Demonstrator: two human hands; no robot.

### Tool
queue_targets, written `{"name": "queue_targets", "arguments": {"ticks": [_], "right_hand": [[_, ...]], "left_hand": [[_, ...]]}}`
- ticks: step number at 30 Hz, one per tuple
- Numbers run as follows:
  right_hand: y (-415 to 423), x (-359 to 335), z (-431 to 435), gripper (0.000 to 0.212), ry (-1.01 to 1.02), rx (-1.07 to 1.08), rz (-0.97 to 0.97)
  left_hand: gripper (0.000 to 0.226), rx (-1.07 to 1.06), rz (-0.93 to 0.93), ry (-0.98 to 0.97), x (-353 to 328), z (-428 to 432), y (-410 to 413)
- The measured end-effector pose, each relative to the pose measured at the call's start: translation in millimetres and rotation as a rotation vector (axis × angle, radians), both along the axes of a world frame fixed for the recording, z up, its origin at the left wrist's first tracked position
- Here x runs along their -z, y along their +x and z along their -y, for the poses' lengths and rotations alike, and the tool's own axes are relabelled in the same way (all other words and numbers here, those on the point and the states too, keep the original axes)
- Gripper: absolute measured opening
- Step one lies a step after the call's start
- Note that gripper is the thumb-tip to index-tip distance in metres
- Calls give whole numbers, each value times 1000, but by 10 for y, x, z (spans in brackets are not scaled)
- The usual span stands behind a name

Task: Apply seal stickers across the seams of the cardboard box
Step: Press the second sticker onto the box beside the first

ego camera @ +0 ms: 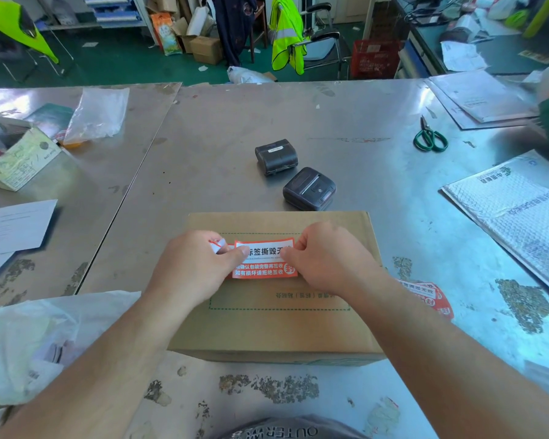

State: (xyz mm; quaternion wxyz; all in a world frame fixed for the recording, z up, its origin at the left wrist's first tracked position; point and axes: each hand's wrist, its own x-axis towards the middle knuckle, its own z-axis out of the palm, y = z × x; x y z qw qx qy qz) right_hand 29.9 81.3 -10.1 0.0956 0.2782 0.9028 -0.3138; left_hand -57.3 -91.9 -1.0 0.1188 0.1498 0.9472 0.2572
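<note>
A brown cardboard box (276, 324) lies flat on the steel table in front of me, with a green dashed rectangle printed on its top. Over the box I hold an orange-and-white seal sticker (264, 258) with Chinese text. My left hand (191, 267) pinches its left end, where a bit of backing paper curls up. My right hand (327, 258) pinches its right end. The sticker sits low over the box top; whether it touches the cardboard I cannot tell.
Two small black label printers (276, 156) (309, 189) stand just beyond the box. More seal stickers (428, 296) lie to its right. Green scissors (430, 137) and bubble mailers (520, 213) are at right; a white plastic bag (29, 340) and papers at left.
</note>
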Motion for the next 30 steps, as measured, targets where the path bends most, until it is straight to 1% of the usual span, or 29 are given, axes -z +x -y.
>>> {"name": "queue_targets", "arguments": {"ticks": [5,12,17,20,22,27,30], "right_hand": [[-14,31,3,33,11,9,24],[-4,57,33,31,32,15,21],[30,77,71,29,62,18,12],[45,71,80,29,74,20,2],[55,62,93,31,88,17,-2],[90,-15,120,39,171,26,-8],[94,-62,62,45,142,69,4]], "left_hand": [[43,-4,-36,-41,61,-1,-10],[42,24,-139,-129,83,-53,18],[40,31,-137,-159,128,-58,20],[44,41,-156,-174,140,-57,20],[46,48,-180,-196,136,-56,17],[43,25,-214,-198,123,-21,-10],[44,26,-236,-175,160,-7,-20]]}}
